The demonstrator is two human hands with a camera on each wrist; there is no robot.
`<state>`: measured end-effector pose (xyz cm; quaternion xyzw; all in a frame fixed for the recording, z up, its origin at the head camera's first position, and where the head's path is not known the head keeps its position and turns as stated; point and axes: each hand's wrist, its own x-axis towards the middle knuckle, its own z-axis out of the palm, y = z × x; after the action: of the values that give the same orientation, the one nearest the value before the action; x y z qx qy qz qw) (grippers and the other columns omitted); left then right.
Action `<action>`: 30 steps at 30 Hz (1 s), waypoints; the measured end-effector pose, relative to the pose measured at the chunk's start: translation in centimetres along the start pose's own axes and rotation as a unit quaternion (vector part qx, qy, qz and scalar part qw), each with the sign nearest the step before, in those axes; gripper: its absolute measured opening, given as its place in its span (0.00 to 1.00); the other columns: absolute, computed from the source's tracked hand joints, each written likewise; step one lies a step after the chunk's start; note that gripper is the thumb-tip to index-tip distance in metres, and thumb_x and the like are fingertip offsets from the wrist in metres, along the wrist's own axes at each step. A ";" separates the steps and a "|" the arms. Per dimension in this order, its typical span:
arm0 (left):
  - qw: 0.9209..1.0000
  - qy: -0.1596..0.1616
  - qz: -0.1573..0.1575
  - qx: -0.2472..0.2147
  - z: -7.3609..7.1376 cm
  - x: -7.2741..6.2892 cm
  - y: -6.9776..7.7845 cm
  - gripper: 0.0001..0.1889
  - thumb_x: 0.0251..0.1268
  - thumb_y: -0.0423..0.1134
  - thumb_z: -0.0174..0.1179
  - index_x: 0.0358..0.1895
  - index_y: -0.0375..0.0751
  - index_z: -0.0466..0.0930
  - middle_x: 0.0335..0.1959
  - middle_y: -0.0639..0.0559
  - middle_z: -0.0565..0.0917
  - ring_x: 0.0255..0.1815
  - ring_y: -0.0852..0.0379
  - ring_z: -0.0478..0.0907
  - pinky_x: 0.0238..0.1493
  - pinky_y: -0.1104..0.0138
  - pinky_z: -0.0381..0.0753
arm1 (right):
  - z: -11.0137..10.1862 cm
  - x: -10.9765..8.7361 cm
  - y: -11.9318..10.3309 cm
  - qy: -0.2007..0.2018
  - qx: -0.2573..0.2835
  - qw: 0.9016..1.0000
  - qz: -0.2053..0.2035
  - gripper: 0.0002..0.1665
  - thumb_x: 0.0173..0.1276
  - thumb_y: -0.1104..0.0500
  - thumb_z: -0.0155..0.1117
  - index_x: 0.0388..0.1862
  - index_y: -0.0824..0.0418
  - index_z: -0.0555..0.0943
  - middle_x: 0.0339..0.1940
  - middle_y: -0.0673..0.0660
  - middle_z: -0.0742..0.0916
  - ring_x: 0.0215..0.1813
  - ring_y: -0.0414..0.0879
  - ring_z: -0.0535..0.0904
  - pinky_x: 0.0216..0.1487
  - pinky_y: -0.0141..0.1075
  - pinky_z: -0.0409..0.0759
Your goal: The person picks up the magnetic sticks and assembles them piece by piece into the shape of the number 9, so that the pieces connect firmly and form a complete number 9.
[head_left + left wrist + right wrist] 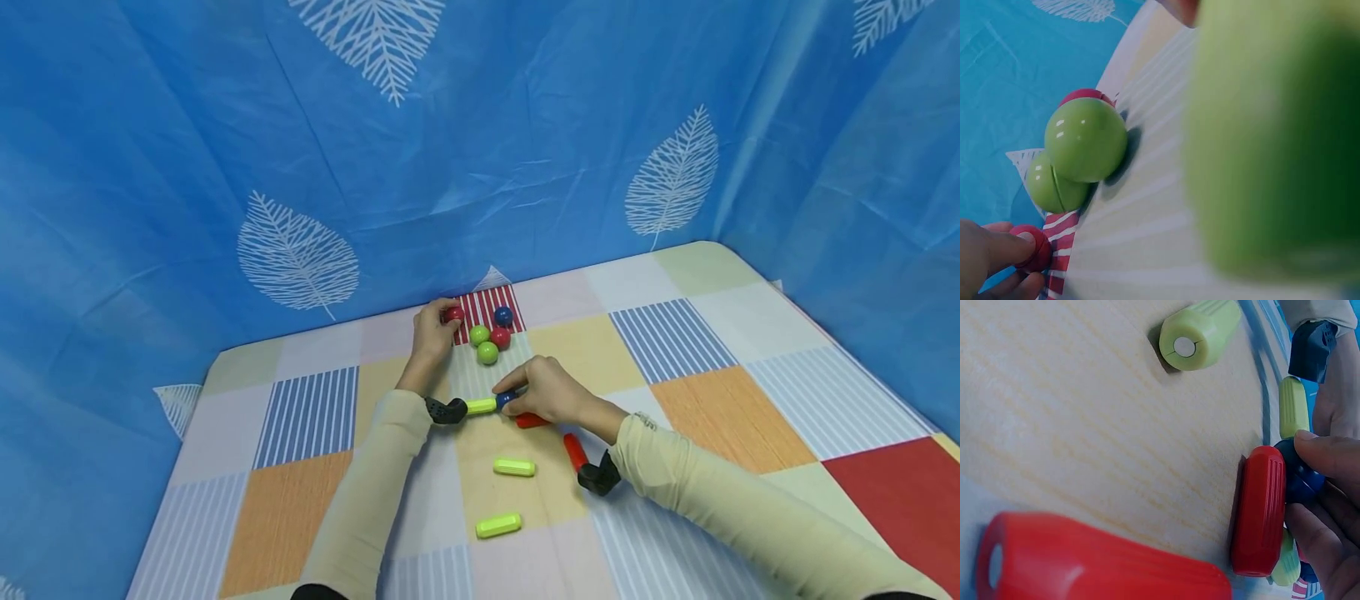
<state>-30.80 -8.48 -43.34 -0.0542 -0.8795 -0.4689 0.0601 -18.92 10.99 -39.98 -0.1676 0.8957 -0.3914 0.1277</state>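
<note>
At the table's far edge, my left hand (433, 337) grips a red ball (453, 314) between thumb and fingers. The same red ball (1034, 249) shows at the lower left of the left wrist view. Nearer the middle, my right hand (551, 390) pinches a blue ball (506, 401). That ball sits at the end of a yellow-green rod (481, 406). A red rod (531, 421) lies just below the right hand; in the right wrist view this red rod (1260, 512) is right beside the blue ball (1302, 475).
Right of the left hand cluster two green balls (487, 353), another red ball (500, 337) and another blue ball (503, 317). Two loose yellow-green rods (513, 467) lie closer to me. A second red rod (576, 452) is by the right wrist. A blue curtain (480, 167) hangs behind the table.
</note>
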 end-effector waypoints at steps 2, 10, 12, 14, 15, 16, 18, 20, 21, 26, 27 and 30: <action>1.000 0.001 -0.006 -0.006 -0.5 -0.2 -0.2 0.16 0.65 0.24 0.60 0.55 0.32 0.81 0.51 0.37 0.82 0.54 0.45 0.77 0.53 0.57 0.76 | 0.1 0.1 -0.1 -0.003 0.000 1.000 -0.003 0.16 0.55 0.63 0.77 0.44 0.58 0.90 0.41 0.49 0.90 0.53 0.46 0.81 0.54 0.43 0.78; 0.999 -0.019 -0.027 -0.019 -3.1 -1.5 -1.0 0.16 0.65 0.24 0.59 0.55 0.31 0.80 0.53 0.36 0.81 0.55 0.43 0.78 0.54 0.56 0.79 | -0.1 0.0 -0.1 -0.005 0.010 1.000 -0.009 0.16 0.55 0.64 0.77 0.45 0.59 0.89 0.43 0.51 0.90 0.57 0.50 0.80 0.54 0.44 0.79; 0.999 -0.022 -0.027 -0.014 -3.9 -2.0 -1.5 0.16 0.65 0.24 0.59 0.55 0.31 0.80 0.52 0.36 0.81 0.55 0.43 0.77 0.55 0.56 0.78 | -0.1 0.0 0.0 -0.005 0.014 1.000 -0.007 0.17 0.55 0.64 0.77 0.46 0.59 0.89 0.43 0.51 0.90 0.57 0.50 0.80 0.54 0.44 0.79; 0.999 -0.020 -0.027 -0.006 -4.7 -2.6 -1.9 0.15 0.64 0.24 0.60 0.54 0.30 0.80 0.52 0.36 0.81 0.55 0.43 0.77 0.56 0.56 0.78 | -0.1 -0.1 0.0 -0.006 0.015 1.000 -0.010 0.17 0.56 0.64 0.76 0.46 0.59 0.89 0.44 0.52 0.89 0.57 0.50 0.80 0.54 0.44 0.79; 0.999 -0.019 -0.027 -0.002 -5.2 -2.9 -2.1 0.15 0.64 0.24 0.60 0.54 0.30 0.80 0.52 0.36 0.81 0.55 0.43 0.77 0.56 0.56 0.77 | 0.0 -0.1 0.0 -0.006 0.015 1.000 -0.008 0.17 0.56 0.64 0.76 0.46 0.59 0.89 0.44 0.52 0.89 0.57 0.50 0.80 0.54 0.44 0.79; 0.999 -0.018 -0.028 0.000 -5.5 -3.2 -2.3 0.15 0.64 0.24 0.60 0.54 0.30 0.80 0.52 0.36 0.81 0.55 0.42 0.77 0.57 0.55 0.77 | -0.1 -0.1 0.1 -0.007 0.016 1.000 -0.005 0.17 0.56 0.64 0.76 0.46 0.59 0.89 0.44 0.51 0.89 0.57 0.50 0.80 0.54 0.44 0.79; 1.000 -0.014 -0.026 0.004 -6.2 -3.8 -2.6 0.15 0.63 0.23 0.60 0.53 0.29 0.80 0.52 0.35 0.81 0.54 0.41 0.77 0.57 0.55 0.77 | -0.1 -0.1 0.1 -0.009 0.016 1.000 -0.006 0.17 0.56 0.64 0.76 0.46 0.59 0.89 0.44 0.52 0.89 0.57 0.51 0.80 0.54 0.45 0.79; 1.000 -0.012 -0.025 0.008 -6.8 -4.4 -2.8 0.14 0.62 0.23 0.61 0.52 0.29 0.80 0.51 0.34 0.81 0.54 0.41 0.78 0.57 0.54 0.77 | -0.1 -0.1 0.2 -0.009 0.016 1.000 -0.008 0.17 0.56 0.64 0.76 0.46 0.59 0.89 0.44 0.52 0.89 0.57 0.51 0.80 0.55 0.45 0.79; 1.000 -0.011 -0.024 0.010 -7.1 -4.7 -3.0 0.14 0.62 0.23 0.61 0.52 0.28 0.80 0.51 0.34 0.81 0.54 0.40 0.78 0.57 0.54 0.77 | -0.1 -0.1 0.2 -0.010 0.017 1.000 -0.007 0.17 0.56 0.64 0.76 0.47 0.59 0.89 0.44 0.52 0.89 0.57 0.51 0.80 0.55 0.45 0.79; 0.999 -0.018 -0.021 0.022 -8.5 -6.2 -3.4 0.15 0.62 0.23 0.61 0.53 0.28 0.80 0.51 0.33 0.81 0.53 0.39 0.78 0.55 0.52 0.78 | 0.0 0.0 0.2 -0.010 0.020 1.000 -0.002 0.17 0.57 0.63 0.76 0.47 0.59 0.89 0.45 0.52 0.89 0.58 0.51 0.79 0.55 0.45 0.78; 0.999 -0.021 -0.021 0.023 -8.7 -6.5 -3.4 0.15 0.62 0.23 0.61 0.53 0.27 0.79 0.51 0.33 0.81 0.53 0.39 0.78 0.55 0.52 0.78 | 0.0 0.0 0.2 -0.010 0.019 1.000 0.000 0.17 0.57 0.63 0.76 0.47 0.58 0.89 0.46 0.52 0.89 0.58 0.51 0.79 0.54 0.44 0.79; 0.999 -0.032 -0.020 0.023 -9.3 -7.3 -3.4 0.15 0.62 0.23 0.61 0.53 0.27 0.79 0.52 0.32 0.81 0.54 0.38 0.78 0.55 0.51 0.77 | 0.0 0.1 0.1 -0.009 0.017 1.000 0.002 0.17 0.57 0.63 0.76 0.47 0.58 0.89 0.46 0.52 0.89 0.57 0.49 0.79 0.52 0.42 0.79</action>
<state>-23.60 -18.41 -42.15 -0.0506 -0.8923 -0.4480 0.0238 -19.03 11.05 -40.08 -0.1671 0.8882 -0.4047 0.1395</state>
